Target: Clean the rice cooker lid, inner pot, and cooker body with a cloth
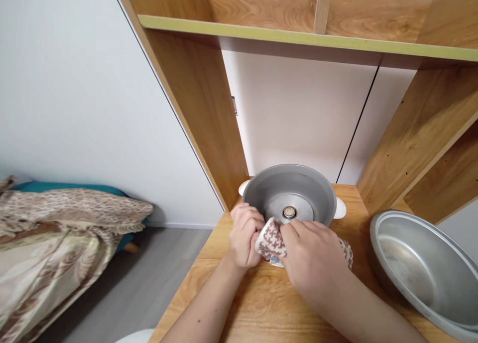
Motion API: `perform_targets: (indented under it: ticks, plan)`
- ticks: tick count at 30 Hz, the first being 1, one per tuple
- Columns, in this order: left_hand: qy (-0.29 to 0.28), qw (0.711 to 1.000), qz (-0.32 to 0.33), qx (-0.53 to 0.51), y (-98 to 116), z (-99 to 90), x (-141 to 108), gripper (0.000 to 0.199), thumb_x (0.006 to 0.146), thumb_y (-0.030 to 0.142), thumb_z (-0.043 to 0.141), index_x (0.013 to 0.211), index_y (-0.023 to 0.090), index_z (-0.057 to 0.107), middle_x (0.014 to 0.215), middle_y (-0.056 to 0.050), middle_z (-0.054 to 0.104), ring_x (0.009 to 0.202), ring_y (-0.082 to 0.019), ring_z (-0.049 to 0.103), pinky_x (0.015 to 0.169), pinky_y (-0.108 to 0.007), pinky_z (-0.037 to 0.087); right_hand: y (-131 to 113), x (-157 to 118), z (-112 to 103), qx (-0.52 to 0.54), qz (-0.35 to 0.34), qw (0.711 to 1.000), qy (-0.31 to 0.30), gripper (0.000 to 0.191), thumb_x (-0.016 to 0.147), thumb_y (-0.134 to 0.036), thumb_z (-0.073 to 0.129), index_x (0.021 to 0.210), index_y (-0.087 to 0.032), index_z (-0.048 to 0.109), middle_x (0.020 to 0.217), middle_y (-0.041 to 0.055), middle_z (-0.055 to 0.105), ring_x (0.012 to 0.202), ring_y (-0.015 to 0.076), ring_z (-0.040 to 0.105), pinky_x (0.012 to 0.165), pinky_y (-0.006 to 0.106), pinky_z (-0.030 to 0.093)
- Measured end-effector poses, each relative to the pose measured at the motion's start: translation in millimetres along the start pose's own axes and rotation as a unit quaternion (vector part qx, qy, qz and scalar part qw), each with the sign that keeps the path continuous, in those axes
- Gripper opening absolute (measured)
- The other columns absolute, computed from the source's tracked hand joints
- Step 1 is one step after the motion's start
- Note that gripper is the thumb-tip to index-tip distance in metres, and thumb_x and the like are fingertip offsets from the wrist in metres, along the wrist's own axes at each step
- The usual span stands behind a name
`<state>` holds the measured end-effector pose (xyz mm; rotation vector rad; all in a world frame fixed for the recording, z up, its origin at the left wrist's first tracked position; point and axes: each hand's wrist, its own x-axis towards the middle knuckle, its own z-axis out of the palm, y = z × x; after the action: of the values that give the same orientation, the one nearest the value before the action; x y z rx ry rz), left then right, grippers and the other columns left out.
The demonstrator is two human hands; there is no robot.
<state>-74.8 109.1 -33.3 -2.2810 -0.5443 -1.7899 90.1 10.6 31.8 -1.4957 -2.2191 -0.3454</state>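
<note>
A round rice cooker body (302, 181) with a grey inside and white side handles stands on the wooden surface, its round centre piece showing at the bottom. My left hand (246, 236) is closed over its front left rim. A brown and white patterned cloth (272, 239) is bunched in my right hand (313, 248), which presses it at the front of the cooker. Part of the cloth sticks out to the right of that hand. Most of the cooker's front is hidden behind both hands.
On the right of the wooden surface (269, 313) sits a silver metal inner pot (414, 258). A wooden shelf with a yellow-green edge (261, 33) spans above, between upright panels. At the left, a patterned cover (74, 233) drapes over teal furniture above a grey floor (149, 268).
</note>
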Motion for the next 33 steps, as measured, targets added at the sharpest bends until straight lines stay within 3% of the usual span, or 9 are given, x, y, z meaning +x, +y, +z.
perform_targets:
  ticks: [3,7,11,18,27,30,33]
  plan:
    - [-0.005,1.0,-0.004,-0.008,-0.1,-0.6,0.4,0.035,0.109,0.031,0.033,0.08,0.023,0.052,0.073,-0.002,0.058,0.071,-0.021,0.056,0.088,-0.047,0.043,9.3,1.5,-14.5,0.012,0.005,0.998,-0.068,0.016,0.084,-0.012,0.074,0.084,-0.022,0.061,0.081,-0.0002,0.071,0.074,0.0194,0.066,0.067,0.032,0.037]
    - [0.004,1.0,-0.013,-0.01,1.5,0.5,-0.4,0.038,0.11,0.034,0.034,0.078,0.023,0.053,0.072,-0.002,0.058,0.071,-0.021,0.056,0.089,-0.047,0.043,16.7,3.4,-25.9,0.02,-0.002,0.994,-0.105,0.019,0.086,-0.019,0.078,0.082,-0.022,0.06,0.08,-0.0011,0.069,0.077,0.02,0.066,0.066,0.032,0.034]
    - [0.013,1.0,-0.022,-0.009,3.9,2.4,-1.6,0.038,0.11,0.033,0.033,0.079,0.023,0.052,0.072,-0.002,0.057,0.071,-0.02,0.055,0.09,-0.047,0.043,14.5,2.8,-19.0,-0.002,-0.007,0.996,-0.084,0.021,0.082,-0.012,0.077,0.079,-0.022,0.059,0.077,-0.001,0.068,0.074,0.0192,0.064,0.066,0.033,0.033]
    - [0.011,1.0,-0.012,-0.003,3.6,2.3,-1.3,0.029,0.106,0.028,0.036,0.081,0.024,0.051,0.073,-0.003,0.058,0.069,-0.021,0.054,0.085,-0.048,0.044,-0.7,-0.9,5.7,-0.017,-0.007,0.999,0.034,0.018,0.081,-0.011,0.072,0.078,-0.023,0.059,0.073,-0.0006,0.066,0.066,0.0188,0.06,0.066,0.034,0.034]
    - [-0.007,1.0,-0.009,-0.005,1.2,-0.4,0.0,0.038,0.11,0.034,0.032,0.079,0.024,0.052,0.071,-0.002,0.059,0.071,-0.022,0.057,0.087,-0.048,0.044,18.1,3.4,-25.0,0.015,-0.008,0.996,-0.091,0.02,0.087,-0.021,0.079,0.081,-0.023,0.06,0.076,-0.002,0.069,0.074,0.0192,0.065,0.065,0.032,0.033]
    - [-0.001,1.0,-0.018,-0.005,2.1,0.6,-1.3,0.038,0.11,0.034,0.032,0.079,0.024,0.051,0.072,-0.002,0.058,0.071,-0.021,0.057,0.088,-0.048,0.043,19.5,2.9,-26.7,0.017,-0.005,0.996,-0.089,0.023,0.085,-0.023,0.082,0.08,-0.023,0.06,0.077,-0.0021,0.069,0.074,0.0196,0.065,0.065,0.032,0.033]
    - [0.008,1.0,-0.024,-0.005,3.7,1.5,-1.6,0.038,0.11,0.034,0.032,0.079,0.024,0.051,0.071,-0.002,0.058,0.07,-0.021,0.056,0.089,-0.049,0.044,15.2,0.4,-17.3,0.004,-0.005,0.999,-0.045,0.023,0.081,-0.015,0.08,0.077,-0.023,0.059,0.074,-0.0017,0.067,0.07,0.0191,0.063,0.065,0.033,0.033]
